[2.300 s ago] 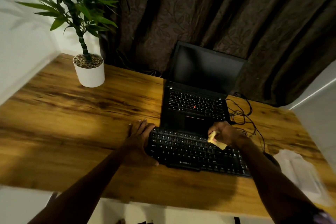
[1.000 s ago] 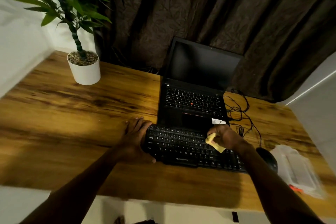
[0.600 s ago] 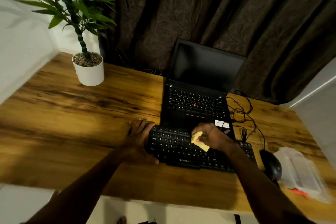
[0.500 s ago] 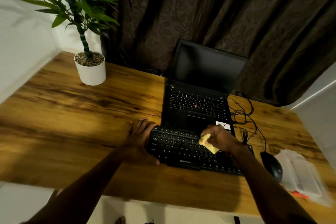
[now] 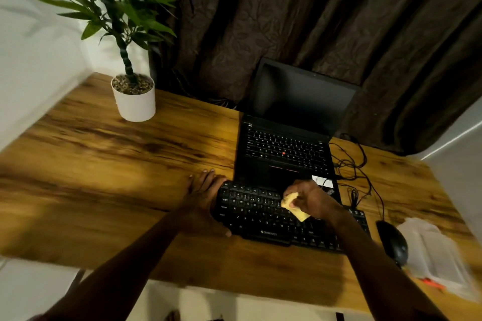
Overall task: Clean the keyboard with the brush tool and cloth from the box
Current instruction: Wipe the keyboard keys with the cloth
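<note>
My right hand (image 5: 311, 199) is closed around a small yellow cloth (image 5: 293, 206), bunched in my fingers and pressed on the keys right of the middle of the black keyboard (image 5: 260, 216). My left hand (image 5: 202, 199) lies flat with fingers spread, holding nothing, braced against the keyboard's left end, thumb at its near corner. The keyboard sits on the wooden desk (image 5: 104, 177), just in front of the open laptop (image 5: 287, 138). To the right lie a black mouse (image 5: 392, 243) and a clear plastic box (image 5: 438, 255), blurred. A potted plant (image 5: 133, 94) stands far left.
</note>
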### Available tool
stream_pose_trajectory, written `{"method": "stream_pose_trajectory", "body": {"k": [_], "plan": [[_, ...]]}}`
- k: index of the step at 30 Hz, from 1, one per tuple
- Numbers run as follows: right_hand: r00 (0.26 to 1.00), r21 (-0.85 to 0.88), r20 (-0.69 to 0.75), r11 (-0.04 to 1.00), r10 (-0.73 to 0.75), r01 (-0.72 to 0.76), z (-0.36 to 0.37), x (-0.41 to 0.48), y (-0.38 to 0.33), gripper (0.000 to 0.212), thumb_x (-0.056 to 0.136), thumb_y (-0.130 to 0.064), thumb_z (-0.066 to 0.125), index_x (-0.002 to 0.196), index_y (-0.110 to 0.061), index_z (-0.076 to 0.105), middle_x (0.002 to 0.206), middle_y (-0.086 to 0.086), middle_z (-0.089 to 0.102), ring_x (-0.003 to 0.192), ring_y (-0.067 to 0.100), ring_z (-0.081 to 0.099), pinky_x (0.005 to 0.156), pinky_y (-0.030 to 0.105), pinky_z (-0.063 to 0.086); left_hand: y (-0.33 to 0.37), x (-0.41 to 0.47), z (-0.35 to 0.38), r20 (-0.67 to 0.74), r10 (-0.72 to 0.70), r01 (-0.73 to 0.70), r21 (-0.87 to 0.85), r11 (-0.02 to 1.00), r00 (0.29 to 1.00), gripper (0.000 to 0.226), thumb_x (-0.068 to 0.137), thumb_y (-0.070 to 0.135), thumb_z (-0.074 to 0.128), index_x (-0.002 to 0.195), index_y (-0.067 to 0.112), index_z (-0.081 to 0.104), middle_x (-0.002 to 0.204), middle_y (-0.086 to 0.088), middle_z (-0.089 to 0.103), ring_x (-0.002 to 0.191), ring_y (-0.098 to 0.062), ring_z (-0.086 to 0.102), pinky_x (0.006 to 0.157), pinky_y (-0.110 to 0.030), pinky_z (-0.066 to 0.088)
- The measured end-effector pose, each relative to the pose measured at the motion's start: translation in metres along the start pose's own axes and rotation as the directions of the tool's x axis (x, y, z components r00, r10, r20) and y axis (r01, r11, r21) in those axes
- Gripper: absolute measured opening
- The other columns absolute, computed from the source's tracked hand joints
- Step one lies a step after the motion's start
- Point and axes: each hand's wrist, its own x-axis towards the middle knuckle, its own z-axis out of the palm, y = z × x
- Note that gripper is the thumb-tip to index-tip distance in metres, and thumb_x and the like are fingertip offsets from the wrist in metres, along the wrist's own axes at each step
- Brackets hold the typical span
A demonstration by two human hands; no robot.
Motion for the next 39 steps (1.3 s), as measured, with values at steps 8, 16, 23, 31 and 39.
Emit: {"method": "stream_pose_trajectory", "body": {"k": [8,16,23,31,39], "plan": [[0.986,-0.007,-0.045,0.987,-0.16,0.16,0.017,0.017,-0.04,0.032,0.085,-0.004,0.07,0.109,-0.025,0.074,0.113,0.0,0.067,0.101,0.017,0.062,0.087,0.039,0.055,-0.002,0.001,0.001,-0.013,0.001,-0.001,0.004,1.0,1.0,0.15,0.027,0.101,0.051,0.153,0.038,0.0,0.164,0.0,-0.014,0.146,-0.015,-0.028,0.114,-0.042,-0.025],[0.998,-0.043,-0.026,0.998,-0.052,0.051,0.006,0.005,-0.018,0.033,0.089,-0.006,0.068,0.115,-0.025,0.071,0.117,-0.002,0.063,0.095,0.014,0.063,0.075,0.026,0.053,-0.002,0.001,0.002,-0.009,0.012,-0.013,-0.014,1.0,1.0,0.151,0.029,0.1,0.053,0.155,0.035,0.0,0.164,-0.002,-0.015,0.146,-0.016,-0.028,0.116,-0.045,-0.023],[0.982,0.002,-0.06,0.984,-0.177,0.178,0.022,0.024,-0.057,0.032,0.087,-0.005,0.068,0.112,-0.025,0.071,0.117,-0.002,0.064,0.106,0.017,0.06,0.09,0.036,0.054,0.0,0.0,0.0,0.016,-0.005,0.005,0.015,1.0,1.0,0.151,0.031,0.098,0.058,0.154,0.036,-0.002,0.164,-0.001,-0.017,0.145,-0.016,-0.03,0.117,-0.049,-0.019],[0.988,0.047,-0.114,0.993,-0.101,0.107,0.022,0.015,-0.032,0.029,0.086,-0.012,0.072,0.11,-0.029,0.07,0.108,-0.002,0.064,0.094,0.016,0.062,0.08,0.026,0.047,-0.001,0.002,0.002,0.003,0.01,-0.01,-0.013,1.0,1.0,0.149,0.031,0.097,0.06,0.154,0.035,0.001,0.164,-0.004,-0.013,0.147,-0.02,-0.026,0.117,-0.05,-0.019],[0.957,0.081,-0.104,0.957,-0.271,0.28,0.04,0.037,-0.091,0.028,0.085,-0.01,0.073,0.109,-0.024,0.071,0.11,-0.002,0.064,0.099,0.017,0.062,0.088,0.039,0.054,-0.001,0.004,0.004,-0.01,0.0,0.001,0.034,0.999,1.0,0.151,0.029,0.101,0.053,0.154,0.035,-0.001,0.164,-0.002,-0.012,0.147,-0.02,-0.025,0.117,-0.053,-0.017]]}}
